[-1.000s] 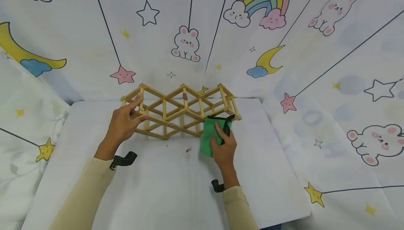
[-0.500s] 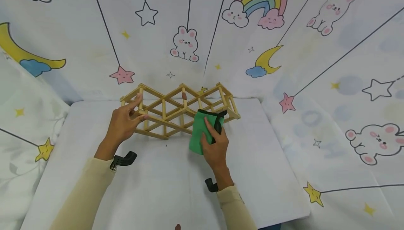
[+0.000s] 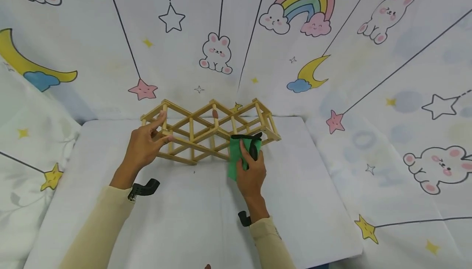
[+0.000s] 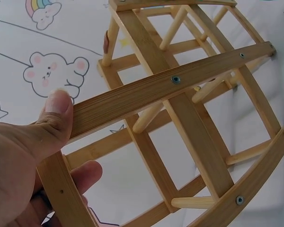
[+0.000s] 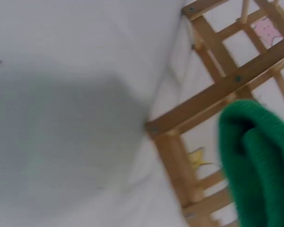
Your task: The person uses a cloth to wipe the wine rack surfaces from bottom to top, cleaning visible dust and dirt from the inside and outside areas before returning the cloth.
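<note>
Over the last 1 second, my right hand (image 3: 252,174) has shifted a little to the left, taking the green cloth (image 3: 234,158) with it, while my left hand (image 3: 141,144) has kept its place. With the left I pinch the wooden rack (image 4: 146,92) near its left end, thumb on 1 side of a slat and fingers around the other. With the right I grip the folded cloth, black along its far edge, index finger laid along it. The cloth is at the near side of the rack's right part; I cannot tell whether they touch. The rack stands at the far side of the white counter (image 3: 184,219), just before a printed sheet (image 3: 177,60). Screws (image 4: 175,80) show in its slats.
</note>
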The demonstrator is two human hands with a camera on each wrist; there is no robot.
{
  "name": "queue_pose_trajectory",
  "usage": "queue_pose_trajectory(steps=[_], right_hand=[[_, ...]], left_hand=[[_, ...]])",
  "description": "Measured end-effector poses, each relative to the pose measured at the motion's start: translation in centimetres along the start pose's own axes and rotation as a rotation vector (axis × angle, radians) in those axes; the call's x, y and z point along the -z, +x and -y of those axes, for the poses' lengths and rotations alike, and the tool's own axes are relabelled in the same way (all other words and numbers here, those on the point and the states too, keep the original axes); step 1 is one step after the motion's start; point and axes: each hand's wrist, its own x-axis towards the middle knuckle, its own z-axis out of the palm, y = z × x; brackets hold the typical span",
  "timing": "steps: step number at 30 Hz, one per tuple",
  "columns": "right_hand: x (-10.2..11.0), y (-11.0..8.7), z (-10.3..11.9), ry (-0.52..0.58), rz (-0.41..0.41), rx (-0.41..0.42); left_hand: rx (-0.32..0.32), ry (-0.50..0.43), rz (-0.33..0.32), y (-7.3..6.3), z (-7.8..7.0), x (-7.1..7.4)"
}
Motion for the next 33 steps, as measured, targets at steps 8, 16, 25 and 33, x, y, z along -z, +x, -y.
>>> queue_pose_trajectory(steps=[8,16,25,33], right_hand=[[-1.8,1.7,1.9,0.025,0.054,0.163],[0.6,-0.4,-1.2,0.009,0.028,-0.103],[-4.2,0.1,5.1,0.243,0.013,0.102],[-6.1,-3.1,4.9,0.289,0.088,0.015]], left_hand=[[0.024,-0.016,0.005,-0.1,0.2,0.0],[0.006,0.01,-0.022,0.0,0.0,-0.2],[0.006,-0.002,-0.063,-0.6,-0.5,-0.8],[-0.003,0.007,-0.097,-1.0,-0.7,-1.3]])
